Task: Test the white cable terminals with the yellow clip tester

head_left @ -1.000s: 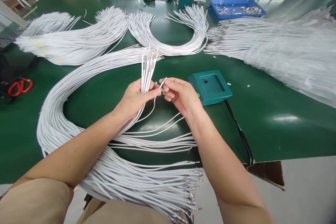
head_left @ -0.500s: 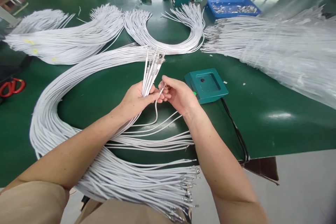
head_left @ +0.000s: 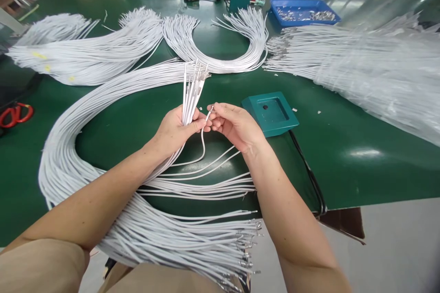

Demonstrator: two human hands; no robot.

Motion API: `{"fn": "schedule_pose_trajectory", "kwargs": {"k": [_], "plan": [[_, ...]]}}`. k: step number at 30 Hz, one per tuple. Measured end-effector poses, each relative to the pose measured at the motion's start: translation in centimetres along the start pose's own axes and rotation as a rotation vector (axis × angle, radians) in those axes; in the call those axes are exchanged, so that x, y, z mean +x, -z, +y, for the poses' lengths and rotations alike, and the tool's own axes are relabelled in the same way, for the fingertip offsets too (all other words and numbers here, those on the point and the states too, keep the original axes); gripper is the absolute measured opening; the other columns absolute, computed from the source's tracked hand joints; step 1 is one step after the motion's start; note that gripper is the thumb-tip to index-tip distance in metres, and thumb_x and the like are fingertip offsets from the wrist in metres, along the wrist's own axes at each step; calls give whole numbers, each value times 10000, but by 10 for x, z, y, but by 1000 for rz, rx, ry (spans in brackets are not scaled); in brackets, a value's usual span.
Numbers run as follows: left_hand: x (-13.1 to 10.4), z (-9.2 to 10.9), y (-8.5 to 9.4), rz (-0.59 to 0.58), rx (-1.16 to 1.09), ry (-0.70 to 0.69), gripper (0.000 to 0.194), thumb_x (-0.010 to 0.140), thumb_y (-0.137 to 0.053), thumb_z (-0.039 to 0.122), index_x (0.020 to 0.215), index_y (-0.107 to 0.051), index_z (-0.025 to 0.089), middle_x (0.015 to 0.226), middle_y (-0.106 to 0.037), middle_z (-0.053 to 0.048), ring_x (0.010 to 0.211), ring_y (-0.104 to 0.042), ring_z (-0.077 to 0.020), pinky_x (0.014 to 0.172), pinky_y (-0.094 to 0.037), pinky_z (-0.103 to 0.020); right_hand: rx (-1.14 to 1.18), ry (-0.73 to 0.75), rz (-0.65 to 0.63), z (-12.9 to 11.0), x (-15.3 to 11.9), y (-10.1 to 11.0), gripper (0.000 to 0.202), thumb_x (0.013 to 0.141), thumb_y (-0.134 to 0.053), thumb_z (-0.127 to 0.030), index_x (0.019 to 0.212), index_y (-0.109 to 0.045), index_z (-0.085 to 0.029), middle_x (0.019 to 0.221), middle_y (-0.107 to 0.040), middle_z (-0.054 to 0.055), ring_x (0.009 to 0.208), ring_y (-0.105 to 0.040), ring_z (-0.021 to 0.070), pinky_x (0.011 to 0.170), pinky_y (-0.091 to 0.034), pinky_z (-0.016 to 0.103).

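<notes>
Two hands meet above counter: left hand grasping upright wire bunch and single wire; right hand pinching single wire's tip, left of teal device.

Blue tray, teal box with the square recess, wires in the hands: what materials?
Blue tray: likely molded plastic, even color, slight sheen.
Teal box: smooth, satin; painted metal or plastic, can't tell.
Held wires: white, flexible, smooth jackets, probably plastic or rubber; the silvery, shiny tips look like metal.
</notes>
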State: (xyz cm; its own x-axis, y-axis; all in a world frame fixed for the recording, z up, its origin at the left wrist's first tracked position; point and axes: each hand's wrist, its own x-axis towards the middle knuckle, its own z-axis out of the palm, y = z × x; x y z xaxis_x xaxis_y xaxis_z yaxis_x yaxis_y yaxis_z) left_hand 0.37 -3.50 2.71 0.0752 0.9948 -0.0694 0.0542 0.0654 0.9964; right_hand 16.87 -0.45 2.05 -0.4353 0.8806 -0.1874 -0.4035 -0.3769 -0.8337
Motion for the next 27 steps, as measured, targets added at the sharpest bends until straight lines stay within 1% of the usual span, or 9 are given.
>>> {"fn": "schedule_pose_trajectory", "kwargs": {"k": [5,7,11,14,17,19,21,24,27], "plan": [[1,-2,2,20,-28,6,240,727,-761,230,833,-556,162,832,-684,-8,717,-703,-146,650,-534,-253,-195,132,120,-6,-5,-6,281,727,-776,-437,804,-742,-169,747,-692,16,645,-594,87,657,-513,240],[0,-2,1,18,-34,0,247,727,-764,216,863,-565,159,835,-670,-1,701,-694,-132,584,-501,-216,-284,181,162,-6,-5,-8,244,714,-787,-383,813,-739,-166,766,-702,17,676,-617,102,687,-519,258],[1,1,1,-43,-123,45,401,732,-765,185,1098,-604,172,858,-639,7,689,-673,-110,505,-452,-176,-529,300,227,2,-2,-8,143,782,-708,-304,788,-696,-161,717,-676,-2,666,-605,116,683,-497,277],[4,2,3,-108,-245,157,520,726,-768,155,1222,-611,180,852,-623,5,660,-636,-82,495,-441,-159,-913,489,279,10,0,-6,145,869,-588,-242,749,-637,-177,722,-648,2,692,-579,132,688,-457,284],[8,1,7,-168,-336,239,429,721,-767,141,1140,-676,148,821,-612,-7,657,-618,-73,484,-426,-144,-1393,758,270,15,1,-5,214,933,-455,-176,798,-621,-169,841,-642,64,810,-562,179,745,-427,312],[11,0,9,-193,-344,260,371,717,-765,134,1082,-698,131,805,-603,-10,648,-620,-75,460,-406,-137,-1620,847,207,14,0,-3,266,962,-385,-165,852,-627,-160,897,-640,94,852,-548,201,769,-411,326],[13,-2,10,-183,-307,266,379,716,-759,122,1089,-693,134,808,-597,-6,644,-637,-78,438,-382,-130,-1748,839,171,10,-2,0,253,970,-392,-186,902,-634,-160,913,-651,96,861,-546,216,766,-396,336],[16,-6,11,-134,-200,264,466,726,-751,116,1180,-652,159,840,-606,-6,673,-684,-102,419,-358,-125,-1860,754,232,2,-4,9,178,925,-513,-203,1044,-633,-148,989,-684,106,948,-554,258,817,-378,367],[19,-11,12,-114,-89,249,512,739,-748,133,1233,-620,173,838,-621,-12,719,-724,-145,411,-357,-128,-1932,614,229,-5,-5,19,160,899,-519,-143,985,-654,-143,891,-713,92,895,-573,251,882,-362,387]]}}
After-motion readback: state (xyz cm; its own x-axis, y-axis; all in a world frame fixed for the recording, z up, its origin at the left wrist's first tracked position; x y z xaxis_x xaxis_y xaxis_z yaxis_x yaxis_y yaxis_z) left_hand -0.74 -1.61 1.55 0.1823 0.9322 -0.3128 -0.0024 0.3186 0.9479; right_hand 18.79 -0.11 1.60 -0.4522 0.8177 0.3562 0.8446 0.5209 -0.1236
